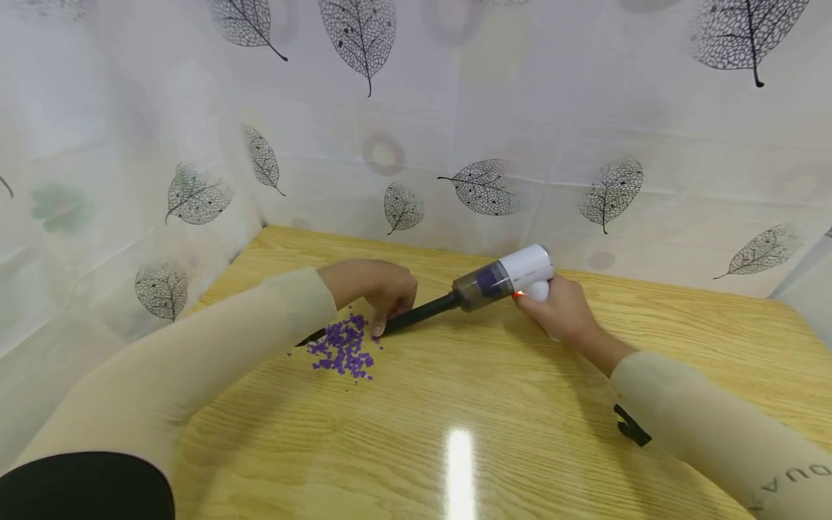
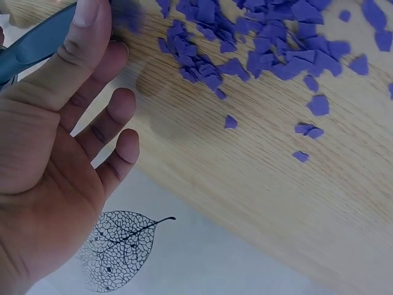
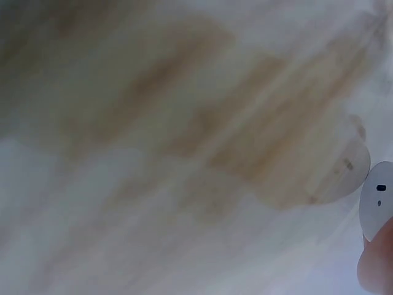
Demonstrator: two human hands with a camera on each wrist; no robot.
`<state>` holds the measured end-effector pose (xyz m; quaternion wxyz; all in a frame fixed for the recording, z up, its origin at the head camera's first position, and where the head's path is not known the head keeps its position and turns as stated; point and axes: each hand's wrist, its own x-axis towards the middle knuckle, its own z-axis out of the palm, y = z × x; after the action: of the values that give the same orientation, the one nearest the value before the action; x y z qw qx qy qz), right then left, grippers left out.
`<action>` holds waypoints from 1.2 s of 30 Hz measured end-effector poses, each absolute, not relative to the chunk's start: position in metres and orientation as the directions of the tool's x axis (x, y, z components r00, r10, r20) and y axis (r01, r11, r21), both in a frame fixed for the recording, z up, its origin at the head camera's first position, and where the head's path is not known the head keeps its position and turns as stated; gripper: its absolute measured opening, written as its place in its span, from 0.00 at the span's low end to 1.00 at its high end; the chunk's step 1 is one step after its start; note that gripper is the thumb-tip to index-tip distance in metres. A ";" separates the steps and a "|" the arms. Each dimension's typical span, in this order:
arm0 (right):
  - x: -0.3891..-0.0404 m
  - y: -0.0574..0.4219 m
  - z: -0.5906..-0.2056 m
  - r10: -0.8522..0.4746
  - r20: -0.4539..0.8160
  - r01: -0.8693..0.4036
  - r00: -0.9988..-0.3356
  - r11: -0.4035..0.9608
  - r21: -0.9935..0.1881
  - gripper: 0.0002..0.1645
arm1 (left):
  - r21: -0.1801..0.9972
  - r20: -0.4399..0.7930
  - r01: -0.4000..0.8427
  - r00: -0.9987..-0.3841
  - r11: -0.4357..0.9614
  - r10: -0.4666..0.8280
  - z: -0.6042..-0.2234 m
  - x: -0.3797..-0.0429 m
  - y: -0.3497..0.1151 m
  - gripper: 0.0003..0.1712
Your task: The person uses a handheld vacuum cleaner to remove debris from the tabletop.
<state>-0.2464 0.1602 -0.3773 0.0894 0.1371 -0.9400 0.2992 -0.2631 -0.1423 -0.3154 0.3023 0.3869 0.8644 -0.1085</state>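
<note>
The right hand (image 1: 567,312) gripped the back of the white vacuum (image 1: 500,279), tilted over the tabletop (image 1: 390,448); the left hand (image 1: 388,290) pinched its black nozzle (image 1: 422,313), and there, right beside the nozzle, lay purple scraps (image 1: 344,350)!

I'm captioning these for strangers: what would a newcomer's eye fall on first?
First, the cluster of bright purple scraps on the left part of the wood-grain table. Next, the white-and-dark handheld vacuum slanting from the right grip down to them, then the black leaf prints on the pale backdrop behind.
</note>
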 end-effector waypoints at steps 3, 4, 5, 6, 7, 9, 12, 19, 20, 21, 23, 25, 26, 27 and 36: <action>-0.247 0.158 -0.377 -0.204 0.253 -0.312 -0.946 0.785 -0.535 0.21 | 0.045 -0.608 0.734 -0.518 0.678 0.602 -0.316 -0.264 -0.144 0.17; -0.248 0.158 -0.377 -0.204 0.252 -0.312 -0.946 0.785 -0.535 0.20 | 0.046 -0.607 0.735 -0.518 0.677 0.603 -0.316 -0.264 -0.145 0.17; -0.248 0.157 -0.377 -0.204 0.251 -0.311 -0.946 0.787 -0.532 0.20 | 0.046 -0.606 0.736 -0.517 0.676 0.604 -0.316 -0.264 -0.146 0.17; -0.248 0.156 -0.377 -0.205 0.252 -0.312 -0.946 0.789 -0.530 0.20 | 0.049 -0.605 0.736 -0.516 0.675 0.606 -0.316 -0.265 -0.146 0.17; -0.248 0.155 -0.376 -0.206 0.251 -0.312 -0.946 0.788 -0.530 0.20 | 0.051 -0.605 0.737 -0.514 0.674 0.608 -0.316 -0.265 -0.147 0.17; -0.249 0.154 -0.376 -0.209 0.248 -0.313 -0.946 0.787 -0.531 0.19 | 0.055 -0.604 0.737 -0.513 0.674 0.610 -0.316 -0.266 -0.149 0.18; -0.249 0.152 -0.376 -0.213 0.246 -0.316 -0.946 0.784 -0.535 0.19 | 0.057 -0.603 0.738 -0.512 0.673 0.612 -0.317 -0.266 -0.151 0.18; -0.251 0.146 -0.377 -0.218 0.253 -0.324 -0.943 0.780 -0.535 0.19 | 0.048 -0.610 0.726 -0.523 0.686 0.595 -0.316 -0.266 -0.155 0.17; -0.251 0.145 -0.377 -0.217 0.255 -0.325 -0.942 0.779 -0.537 0.19 | 0.041 -0.611 0.724 -0.527 0.689 0.591 -0.315 -0.266 -0.155 0.17; -0.251 0.144 -0.377 -0.216 0.255 -0.324 -0.942 0.779 -0.536 0.19 | 0.036 -0.611 0.721 -0.532 0.692 0.586 -0.315 -0.266 -0.156 0.16; -0.252 0.142 -0.377 -0.213 0.255 -0.321 -0.943 0.779 -0.539 0.19 | 0.028 -0.610 0.717 -0.539 0.696 0.581 -0.315 -0.266 -0.158 0.16; -0.253 0.141 -0.377 -0.207 0.255 -0.317 -0.944 0.782 -0.537 0.19 | 0.024 -0.605 0.725 -0.538 0.689 0.587 -0.315 -0.267 -0.159 0.16; -0.253 0.140 -0.377 -0.205 0.257 -0.315 -0.945 0.784 -0.534 0.20 | 0.023 -0.603 0.726 -0.538 0.687 0.589 -0.315 -0.267 -0.160 0.16; -0.253 0.139 -0.377 -0.202 0.256 -0.312 -0.945 0.787 -0.532 0.20 | 0.024 -0.602 0.727 -0.537 0.686 0.591 -0.315 -0.267 -0.161 0.16; -0.254 0.132 -0.377 -0.190 0.244 -0.299 -0.951 0.769 -0.565 0.19 | 0.011 -0.595 0.732 -0.543 0.681 0.593 -0.313 -0.269 -0.167 0.16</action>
<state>-0.2540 0.1323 -0.3771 0.0867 0.1305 -0.9366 0.3135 -0.2692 -0.1671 -0.3126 0.2891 0.3807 0.8700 -0.1204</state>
